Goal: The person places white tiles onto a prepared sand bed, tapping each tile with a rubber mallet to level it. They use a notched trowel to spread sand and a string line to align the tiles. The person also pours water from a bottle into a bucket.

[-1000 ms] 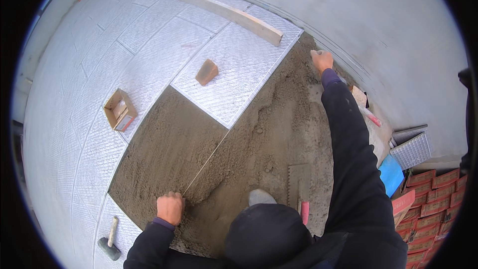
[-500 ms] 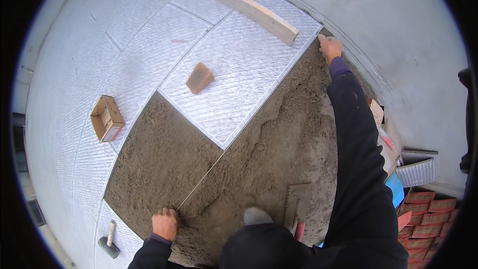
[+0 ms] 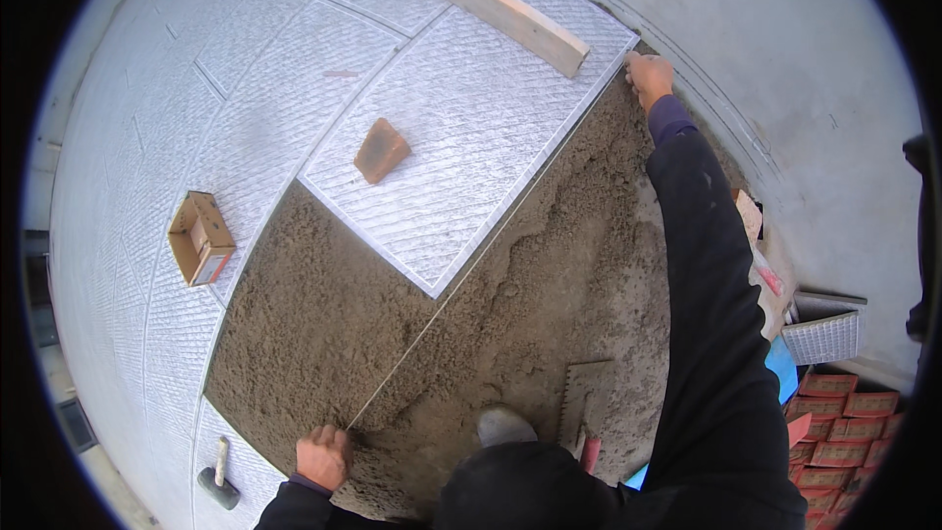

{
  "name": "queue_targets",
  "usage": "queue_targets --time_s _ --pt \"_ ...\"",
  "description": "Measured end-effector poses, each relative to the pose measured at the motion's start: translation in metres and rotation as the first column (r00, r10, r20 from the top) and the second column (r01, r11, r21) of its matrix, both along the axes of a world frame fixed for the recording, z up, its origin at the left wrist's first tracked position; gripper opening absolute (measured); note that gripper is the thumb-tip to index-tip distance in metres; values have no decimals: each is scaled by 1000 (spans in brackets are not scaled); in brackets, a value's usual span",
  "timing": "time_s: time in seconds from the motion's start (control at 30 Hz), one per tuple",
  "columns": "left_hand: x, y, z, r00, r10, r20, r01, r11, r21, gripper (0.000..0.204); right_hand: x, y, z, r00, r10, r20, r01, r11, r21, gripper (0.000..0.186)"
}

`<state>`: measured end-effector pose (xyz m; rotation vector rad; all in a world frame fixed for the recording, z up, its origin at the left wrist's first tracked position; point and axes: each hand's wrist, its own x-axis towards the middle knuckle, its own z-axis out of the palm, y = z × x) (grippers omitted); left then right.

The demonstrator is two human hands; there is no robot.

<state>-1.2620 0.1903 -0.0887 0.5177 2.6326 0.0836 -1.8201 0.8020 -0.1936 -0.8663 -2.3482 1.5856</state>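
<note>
A thin white string [image 3: 422, 334] stretches taut over the grey mortar bed [image 3: 294, 334], running beside the edge of a white textured tile [image 3: 412, 216]. My left hand [image 3: 324, 451] is closed on its lower end, above the mortar at lower left. My right hand [image 3: 648, 74], fingers closed on the far end, reaches to the tile's far corner beside the wall. On the tiles sit a reddish brick piece [image 3: 381, 150] and a long timber bar [image 3: 510, 20]. A notched trowel [image 3: 579, 402] with a red handle lies on the mortar near my shoe [image 3: 503, 427].
An open cardboard box [image 3: 199, 238] and a rubber mallet [image 3: 218, 486] rest on tiles at left. A grey wall [image 3: 814, 88] bounds the right side. Beside it are grey panels [image 3: 824, 329], a blue sheet [image 3: 780, 373] and several stacked red boxes [image 3: 839, 432].
My right hand has moved up to the tile corner, and my left hand slightly down and left. The string now runs closer along the tile's edge. The view has shifted a little.
</note>
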Motion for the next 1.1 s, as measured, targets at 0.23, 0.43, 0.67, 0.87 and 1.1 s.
queue_targets --time_s 0.23,0.43,0.67,0.87,1.1 --pt "0 -5 2 998 37 -46 -36 999 26 20 -8 8 -9 997 -35 72 1 905 425 48" --pt "-4 -4 5 987 74 -142 -70 997 30 21 6 27 -9 980 -175 98 95 836 541 53" --pt "-5 -34 52 961 177 -213 -195 979 -66 21 66 35 42 985 43 -165 -120 863 -491 12" --pt "-51 -126 132 681 171 -712 -437 875 -207 15 50 -21 143 874 186 -450 -422 749 -510 13" --pt "-148 -260 147 427 298 -853 -711 694 -114 29 -55 -251 216 780 290 -555 -455 871 -185 32"
